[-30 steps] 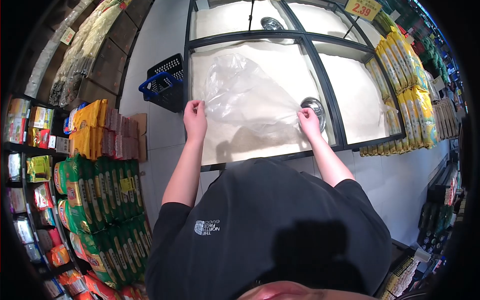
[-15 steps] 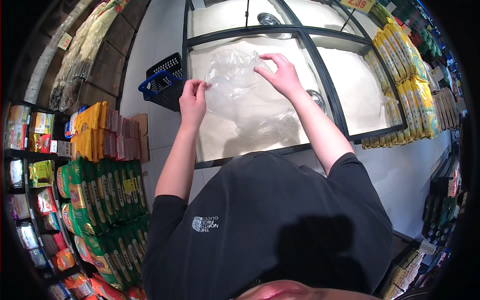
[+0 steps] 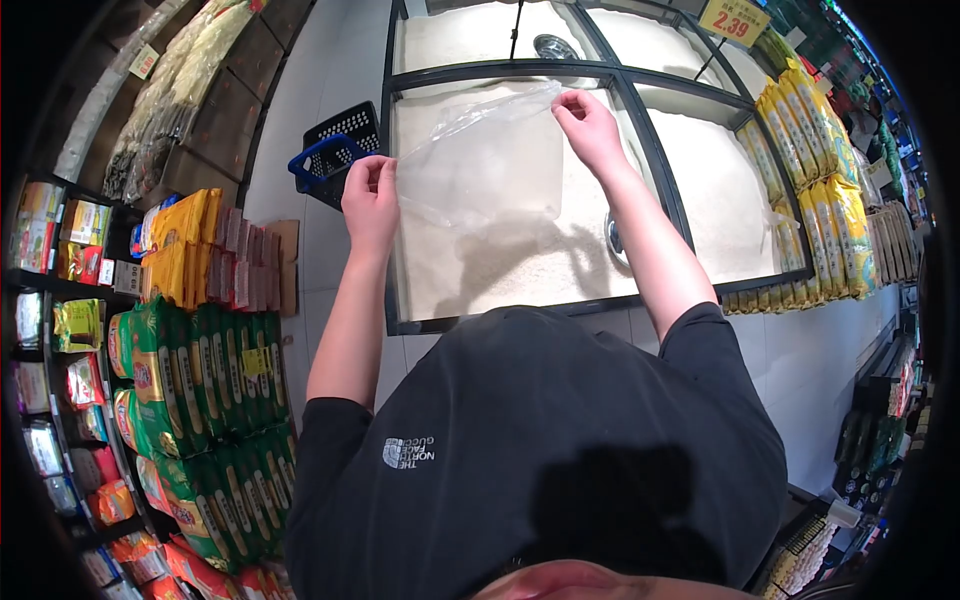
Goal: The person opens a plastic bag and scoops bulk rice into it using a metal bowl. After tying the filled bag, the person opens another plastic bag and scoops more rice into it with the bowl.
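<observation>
A clear plastic bag (image 3: 490,165) is stretched between my two hands above a black-framed bin (image 3: 520,270) of white grain, perhaps rice. My left hand (image 3: 371,205) pinches the bag's left edge, fingers closed. At the upper right corner, my right hand (image 3: 590,125) is closed on the bag, thumb against fingers. The bag's shadow falls on the grain below. Partly behind my right forearm sits a round metal scoop or bowl (image 3: 616,242) in the grain.
A black basket with a blue handle (image 3: 330,155) stands left of the bin. Green packs (image 3: 200,400) and yellow packs (image 3: 180,245) are stacked at left. Yellow bags (image 3: 840,220) line the right side. A price sign (image 3: 733,22) rises above the back bins, where another metal bowl (image 3: 554,46) lies.
The crumpled bag is now pulled wide and flatter. My right hand has moved slightly right and up, my left hand slightly left. The view has shifted a little.
</observation>
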Motion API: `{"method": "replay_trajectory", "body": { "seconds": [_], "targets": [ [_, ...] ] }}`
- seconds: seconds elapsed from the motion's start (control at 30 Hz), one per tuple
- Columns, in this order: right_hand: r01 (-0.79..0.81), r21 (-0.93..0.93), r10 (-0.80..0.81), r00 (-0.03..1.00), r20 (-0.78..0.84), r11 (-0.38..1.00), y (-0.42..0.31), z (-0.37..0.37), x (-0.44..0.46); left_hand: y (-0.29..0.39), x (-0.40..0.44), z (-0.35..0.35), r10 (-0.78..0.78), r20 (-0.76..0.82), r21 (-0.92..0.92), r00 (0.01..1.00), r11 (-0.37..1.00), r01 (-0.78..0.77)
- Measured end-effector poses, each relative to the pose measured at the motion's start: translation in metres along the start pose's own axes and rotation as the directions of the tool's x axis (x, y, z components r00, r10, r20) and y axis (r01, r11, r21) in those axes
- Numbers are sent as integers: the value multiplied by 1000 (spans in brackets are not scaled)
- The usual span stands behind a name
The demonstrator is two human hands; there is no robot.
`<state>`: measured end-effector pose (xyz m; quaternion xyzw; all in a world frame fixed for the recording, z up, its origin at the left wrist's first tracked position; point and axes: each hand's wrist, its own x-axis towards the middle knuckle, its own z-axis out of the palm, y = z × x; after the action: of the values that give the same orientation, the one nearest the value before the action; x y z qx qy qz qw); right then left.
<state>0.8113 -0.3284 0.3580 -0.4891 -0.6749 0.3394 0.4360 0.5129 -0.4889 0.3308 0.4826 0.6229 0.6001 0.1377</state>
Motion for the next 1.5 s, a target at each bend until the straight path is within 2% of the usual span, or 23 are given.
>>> {"method": "replay_trajectory", "body": {
  "seconds": [0.1,0.2,0.27,0.33,0.4,0.43,0.57,0.67,0.77,0.83,0.9,1.0,1.03,1.07,1.2,1.23,1.27,1.3,1.37,1.4,1.43,1.47,1.5],
  "targets": [
    [116,-29,-118,988,-101,993,-8,0,-7,8,1,-2,-2,-1,-33,1000,999,2],
    [402,-359,-522,774,-359,843,-52,-2,-42,17,-1,-2,-9,26,-28,1000,1000,9],
    [547,-313,-611,774,-163,776,-64,2,-78,19,-4,0,-7,57,-24,998,1000,9],
    [581,-180,-553,812,184,794,-65,21,-99,17,-9,3,-5,102,-46,995,999,10],
    [397,-75,-315,817,483,915,-62,30,-100,21,-13,5,82,137,-22,987,997,-80],
    [222,-109,-132,836,532,969,-65,30,-97,26,-15,5,143,162,-4,976,989,-144],
    [258,-358,-60,875,480,897,-35,35,-75,35,-17,0,331,205,81,921,932,-353],
    [382,-431,-207,893,399,817,-17,36,-72,38,-14,-7,420,237,102,876,886,-453],
    [411,-384,-399,910,113,827,-14,36,-56,53,-18,-13,435,257,-16,863,895,-446],
    [376,-337,-391,920,25,863,-11,37,-40,56,-21,-15,427,262,-89,865,903,-419],
    [299,-147,-270,944,190,943,-9,29,-25,51,-21,-20,423,266,-118,866,906,-406],
    [273,-204,-178,904,389,940,7,20,-6,38,-12,-28,323,273,36,906,938,-345],
    [294,-204,-212,914,345,934,-7,16,-9,35,-9,-33,258,260,65,931,957,-284],
    [365,-200,-292,902,318,909,-23,11,-11,36,-7,-37,313,215,73,925,939,-335],
    [648,-224,-633,761,143,728,-92,-21,-32,87,-6,-59,558,28,40,829,828,-559],
    [715,-245,-720,689,85,655,-109,-28,-41,100,-9,-66,605,-7,11,797,797,-604],
    [827,-277,-864,504,-23,489,-119,-37,-49,104,-13,-72,647,-44,-11,761,762,-648],
    [880,-181,-897,418,-142,439,-109,-40,-63,109,-16,-73,685,-36,-62,728,725,-685],
    [926,-80,-921,352,-169,369,-88,-33,-80,105,-19,-70,712,49,-95,700,701,-707],
    [865,-212,-854,491,169,455,-80,-31,-79,97,-21,-65,616,155,-9,772,782,-623],
    [827,-266,-765,561,316,496,-65,-31,-78,85,-24,-59,463,261,59,847,868,-493],
    [790,-327,-650,613,449,519,-54,-33,-77,72,-26,-52,298,349,141,889,921,-364],
    [765,-320,-657,644,393,559,-56,-39,-76,67,-29,-46,297,321,134,900,926,-353]
  ]
}}
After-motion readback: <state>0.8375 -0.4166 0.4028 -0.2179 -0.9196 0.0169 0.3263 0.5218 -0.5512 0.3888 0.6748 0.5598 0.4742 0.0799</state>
